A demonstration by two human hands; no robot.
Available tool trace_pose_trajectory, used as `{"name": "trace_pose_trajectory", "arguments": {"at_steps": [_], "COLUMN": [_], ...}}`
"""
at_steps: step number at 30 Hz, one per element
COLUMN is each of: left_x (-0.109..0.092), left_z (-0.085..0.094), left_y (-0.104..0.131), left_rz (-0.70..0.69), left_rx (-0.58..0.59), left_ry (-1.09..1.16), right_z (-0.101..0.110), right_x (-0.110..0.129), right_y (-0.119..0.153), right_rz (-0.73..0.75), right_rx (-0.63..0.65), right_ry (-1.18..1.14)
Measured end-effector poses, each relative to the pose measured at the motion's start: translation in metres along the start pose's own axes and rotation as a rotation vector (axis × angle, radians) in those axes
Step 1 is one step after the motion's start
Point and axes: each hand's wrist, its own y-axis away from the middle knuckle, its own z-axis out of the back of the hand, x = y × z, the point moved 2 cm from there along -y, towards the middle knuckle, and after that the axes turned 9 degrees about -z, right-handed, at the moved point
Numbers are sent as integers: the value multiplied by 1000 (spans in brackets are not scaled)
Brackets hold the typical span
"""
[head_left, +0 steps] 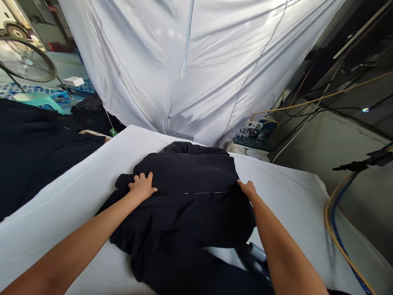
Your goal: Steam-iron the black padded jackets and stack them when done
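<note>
A black garment (pixel 187 172) lies on the white-covered table (pixel 82 196), its upper part folded over, with a thin pale line running across it. My left hand (pixel 142 187) rests on the garment's left side, fingers spread on the cloth. At the right edge, my right hand (pixel 248 189) has its thumb on the fabric and the other fingers partly out of sight around the border, seemingly pinching it. Close to my right forearm is a dark tool with a grey metal cylinder (pixel 257 252), partly covered by arm and cloth.
More black cloth (pixel 37 143) is heaped to the left of the table. A white sheet (pixel 172 61) hangs behind it. A sewing machine head (pixel 253 133) stands beyond the far right edge. Yellow and blue hoses (pixel 333 217) hang along the right side.
</note>
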Motion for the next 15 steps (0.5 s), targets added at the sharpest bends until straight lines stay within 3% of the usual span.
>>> {"name": "trace_pose_trajectory", "arguments": {"at_steps": [2, 6, 10, 13, 15], "left_x": [10, 34, 53, 61, 63], "left_z": [-20, -50, -50, -42, -37], "left_y": [-3, -15, -28, -26, -17], "left_rz": [110, 130, 84, 50, 63], "left_rx": [-13, -90, -194, -392, -524], "left_ry": [55, 203, 254, 249, 218], "right_z": [-6, -18, -18, -13, -9], "right_x": [3, 10, 8, 5, 2], "right_y": [-2, 2, 4, 2, -2], "right_rz": [-16, 62, 2, 20, 93], "right_rx": [36, 18, 173, 351, 278], "right_ry": [-33, -257, -581, -574, -510]}}
